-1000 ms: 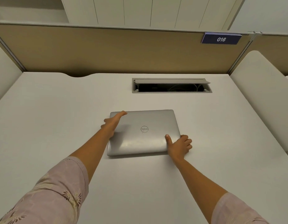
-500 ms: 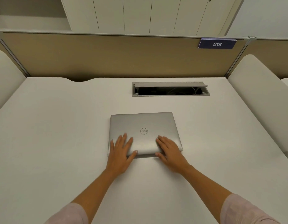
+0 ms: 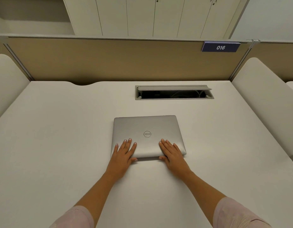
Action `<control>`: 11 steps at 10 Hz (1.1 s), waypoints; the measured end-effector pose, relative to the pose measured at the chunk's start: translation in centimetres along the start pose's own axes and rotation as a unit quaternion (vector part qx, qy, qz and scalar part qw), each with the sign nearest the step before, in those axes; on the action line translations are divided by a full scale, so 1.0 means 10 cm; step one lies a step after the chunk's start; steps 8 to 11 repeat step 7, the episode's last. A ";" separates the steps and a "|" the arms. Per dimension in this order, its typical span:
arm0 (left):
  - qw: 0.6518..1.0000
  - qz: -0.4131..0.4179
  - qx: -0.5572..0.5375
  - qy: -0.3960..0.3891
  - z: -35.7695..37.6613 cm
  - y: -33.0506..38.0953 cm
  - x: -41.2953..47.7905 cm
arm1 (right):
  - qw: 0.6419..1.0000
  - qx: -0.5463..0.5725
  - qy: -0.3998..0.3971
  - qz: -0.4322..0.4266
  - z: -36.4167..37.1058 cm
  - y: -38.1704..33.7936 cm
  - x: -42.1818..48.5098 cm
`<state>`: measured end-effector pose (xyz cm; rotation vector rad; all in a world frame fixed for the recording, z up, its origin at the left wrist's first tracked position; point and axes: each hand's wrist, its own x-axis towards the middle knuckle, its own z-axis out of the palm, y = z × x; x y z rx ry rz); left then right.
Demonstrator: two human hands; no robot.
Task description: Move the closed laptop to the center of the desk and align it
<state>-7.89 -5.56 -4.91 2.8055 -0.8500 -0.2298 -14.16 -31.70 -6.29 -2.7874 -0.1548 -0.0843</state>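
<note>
Head view: the closed laptop point(image 3: 148, 135) is seen lying flat on the desk point(image 3: 60, 145), just short of the cable slot point(image 3: 174, 92), long axis parallel to it. The left hand point(image 3: 123, 153) and right hand point(image 3: 171, 153) are spread flat on its near edge, thumbs tucked at that edge, equally near.

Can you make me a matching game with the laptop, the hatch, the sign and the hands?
Things:
1. laptop
2. hatch
3. sign
4. left hand and right hand

Matches:
A. dark blue, says 016, on the divider
B. lying flat on the lid's near edge
C. silver, closed, mid-desk
D. lid propped open, cables inside, at the desk's back

Pairs: 1-C, 2-D, 3-A, 4-B
</note>
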 end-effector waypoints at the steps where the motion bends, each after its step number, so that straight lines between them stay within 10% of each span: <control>1: 1.000 -0.004 0.013 -0.014 0.00 -0.02 0.03 | 1.000 0.002 -0.003 0.007 0.00 -0.01 0.02; 11: 0.994 -0.003 -0.074 0.086 -0.42 -0.01 0.12 | 0.994 0.110 0.015 0.019 -0.49 -0.21 0.15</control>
